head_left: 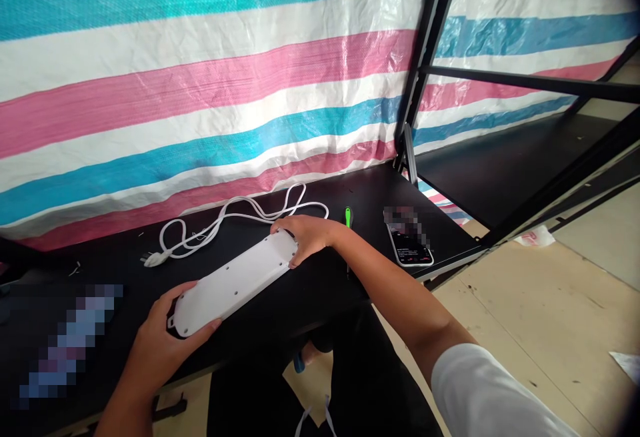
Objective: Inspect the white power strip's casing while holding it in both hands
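"what's in hand?"

"a white power strip (233,284), underside up, lying angled across the black bench (320,187)."

"and the grips?"

"both clamped on it: left hand (165,350) round the near end, right hand (305,237) over the far end."

"what's nearby?"

"a green-handled screwdriver (347,217) just past the right hand, a phone (410,247), and a coiled white cord (225,224) behind. a striped tarpaulin (200,90) hangs beyond the bench, with a beige floor (525,310) to the right."

Backdrop is a pink, white and teal striped tarpaulin (200,90) behind the black worktop (345,190). Black metal frame (425,44) at right, dark shelf (515,157) beyond it. Beige floor (510,317) below, white plastic scrap (534,236) on it.
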Demonstrator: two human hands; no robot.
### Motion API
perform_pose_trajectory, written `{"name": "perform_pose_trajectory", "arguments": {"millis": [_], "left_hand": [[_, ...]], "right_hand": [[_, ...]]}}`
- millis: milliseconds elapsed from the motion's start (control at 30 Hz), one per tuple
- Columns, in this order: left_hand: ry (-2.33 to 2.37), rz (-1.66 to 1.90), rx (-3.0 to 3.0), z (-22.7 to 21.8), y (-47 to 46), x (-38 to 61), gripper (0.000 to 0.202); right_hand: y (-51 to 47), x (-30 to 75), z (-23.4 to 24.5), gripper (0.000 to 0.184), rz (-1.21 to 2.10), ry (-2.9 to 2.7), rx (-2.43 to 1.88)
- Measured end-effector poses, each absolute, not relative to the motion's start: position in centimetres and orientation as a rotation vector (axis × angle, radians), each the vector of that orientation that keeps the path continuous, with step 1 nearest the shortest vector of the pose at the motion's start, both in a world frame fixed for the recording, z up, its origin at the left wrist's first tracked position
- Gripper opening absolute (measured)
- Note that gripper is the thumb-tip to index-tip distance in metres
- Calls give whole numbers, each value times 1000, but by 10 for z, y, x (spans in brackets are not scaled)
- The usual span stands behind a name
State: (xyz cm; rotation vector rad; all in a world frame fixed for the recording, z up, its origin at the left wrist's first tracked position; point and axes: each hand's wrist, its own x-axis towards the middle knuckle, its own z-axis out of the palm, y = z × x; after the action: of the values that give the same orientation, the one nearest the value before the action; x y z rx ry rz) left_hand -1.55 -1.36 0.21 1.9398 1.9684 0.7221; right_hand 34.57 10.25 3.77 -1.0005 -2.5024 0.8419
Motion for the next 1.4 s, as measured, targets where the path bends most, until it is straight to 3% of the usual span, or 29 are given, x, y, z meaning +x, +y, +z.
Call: {"name": "perform_pose_trajectory", "arguments": {"millis": [1400], "left_hand": [[1922,802,1952,3,-15,-14,75]], "right_hand": [[102,345,35,91,863,-2490,-1026]]}}
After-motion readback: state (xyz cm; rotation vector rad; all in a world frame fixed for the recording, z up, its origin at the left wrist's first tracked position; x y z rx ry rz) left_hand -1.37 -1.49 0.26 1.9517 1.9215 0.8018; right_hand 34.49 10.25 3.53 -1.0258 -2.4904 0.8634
